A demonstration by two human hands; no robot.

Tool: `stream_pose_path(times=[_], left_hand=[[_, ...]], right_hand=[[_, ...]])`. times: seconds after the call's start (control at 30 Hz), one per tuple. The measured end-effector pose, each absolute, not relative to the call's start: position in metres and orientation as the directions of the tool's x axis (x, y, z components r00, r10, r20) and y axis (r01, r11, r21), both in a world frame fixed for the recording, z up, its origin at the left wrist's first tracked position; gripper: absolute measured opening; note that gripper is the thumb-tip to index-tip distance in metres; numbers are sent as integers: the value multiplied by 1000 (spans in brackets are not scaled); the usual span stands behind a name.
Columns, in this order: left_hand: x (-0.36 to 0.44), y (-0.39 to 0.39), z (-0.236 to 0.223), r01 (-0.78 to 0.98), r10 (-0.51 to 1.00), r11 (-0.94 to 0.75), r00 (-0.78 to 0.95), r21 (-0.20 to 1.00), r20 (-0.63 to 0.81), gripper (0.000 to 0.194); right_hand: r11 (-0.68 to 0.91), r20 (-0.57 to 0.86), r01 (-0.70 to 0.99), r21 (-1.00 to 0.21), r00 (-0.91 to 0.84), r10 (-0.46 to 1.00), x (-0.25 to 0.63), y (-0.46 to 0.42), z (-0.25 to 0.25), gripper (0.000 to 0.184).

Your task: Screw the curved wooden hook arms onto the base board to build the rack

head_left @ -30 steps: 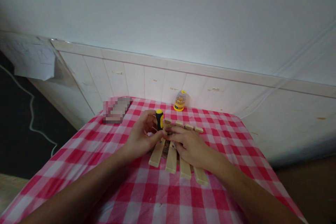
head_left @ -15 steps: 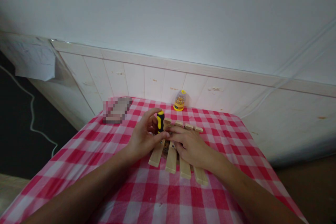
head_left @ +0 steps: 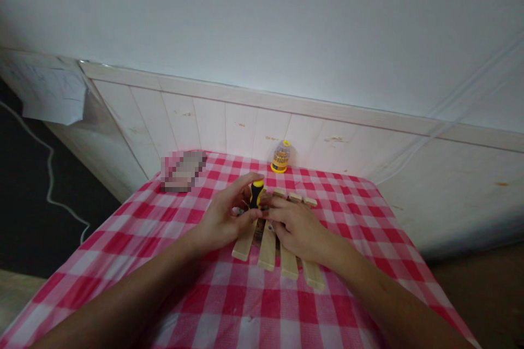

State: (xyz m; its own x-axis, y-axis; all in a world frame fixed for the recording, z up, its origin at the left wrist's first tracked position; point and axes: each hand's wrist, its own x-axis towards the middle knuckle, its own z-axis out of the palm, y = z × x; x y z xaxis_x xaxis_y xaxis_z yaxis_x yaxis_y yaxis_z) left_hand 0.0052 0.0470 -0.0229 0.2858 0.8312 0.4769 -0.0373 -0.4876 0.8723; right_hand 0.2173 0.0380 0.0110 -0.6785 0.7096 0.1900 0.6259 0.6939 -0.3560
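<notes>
My left hand (head_left: 223, 215) is closed around a small black and yellow screwdriver (head_left: 256, 193), thumb and fingers on its handle. The screwdriver stands nearly upright, and its tip is hidden behind the fingers. Under both hands lies a slatted wooden piece (head_left: 267, 253), with several pale wooden strips side by side and gaps between them. My right hand (head_left: 301, 226) rests across the strips and grips the piece, its fingertips close to the foot of the screwdriver. A small dark screw head shows on one strip by the right thumb.
A clear bit case with a yellow base (head_left: 279, 166) stands at the table's back edge by the wall. At the back left lies a blurred flat object (head_left: 184, 172). A red and white checked cloth (head_left: 229, 305) covers the table. White panelling (head_left: 241, 125) rises behind it.
The screwdriver handle has shifted slightly right and turned, showing more black towards me. My left fingers have moved with it. My right hand and the wooden piece have stayed in place.
</notes>
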Motion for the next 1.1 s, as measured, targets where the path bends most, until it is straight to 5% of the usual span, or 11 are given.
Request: stream_pose_path(times=[0.2, 0.47, 1.1], left_hand=[[7, 43, -15, -112, 856, -413, 292, 904, 427, 60], [21, 53, -19, -245, 885, -461, -55, 853, 462, 61], [25, 60, -34, -100, 856, -517, -50, 850, 515, 61]], right_hand=[[691, 179, 621, -369, -682, 709, 216, 38, 14, 43], [695, 181, 618, -368, -685, 705, 219, 38, 11, 50], [698, 178, 620, -359, -688, 703, 218, 37, 16, 48]])
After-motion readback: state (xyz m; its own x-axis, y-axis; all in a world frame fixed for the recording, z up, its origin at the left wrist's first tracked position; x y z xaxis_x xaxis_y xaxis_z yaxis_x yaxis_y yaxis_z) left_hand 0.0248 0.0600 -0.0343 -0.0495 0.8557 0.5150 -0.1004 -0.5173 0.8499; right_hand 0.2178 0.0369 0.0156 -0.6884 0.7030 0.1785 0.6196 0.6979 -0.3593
